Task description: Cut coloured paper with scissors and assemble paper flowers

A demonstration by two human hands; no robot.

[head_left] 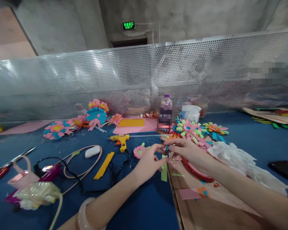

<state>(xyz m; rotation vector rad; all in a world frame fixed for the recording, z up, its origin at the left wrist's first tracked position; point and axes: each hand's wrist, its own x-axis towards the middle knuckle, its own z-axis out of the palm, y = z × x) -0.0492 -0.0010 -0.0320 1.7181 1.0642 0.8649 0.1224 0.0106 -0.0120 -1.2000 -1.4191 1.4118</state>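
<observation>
My left hand [147,163] and my right hand [188,151] meet near the middle of the table, fingertips close together. Between them stands a narrow blue paper strip [167,150], which both hands pinch. Partly hidden behind my left hand is a pink paper flower [139,151]. A light green paper strip [164,172] lies just below the fingertips. Red-handled scissors [198,172] rest on the cardboard under my right wrist; their blades are mostly covered. Small pink paper scraps lie close to my fingers.
A yellow glue gun [121,140] lies behind my left hand, its black cord running left. A bottle [165,115] stands at the back. Finished paper flowers [189,127], white crumpled tissue [232,156] and a phone [283,169] are on the right. Other scissors [12,163] lie far left.
</observation>
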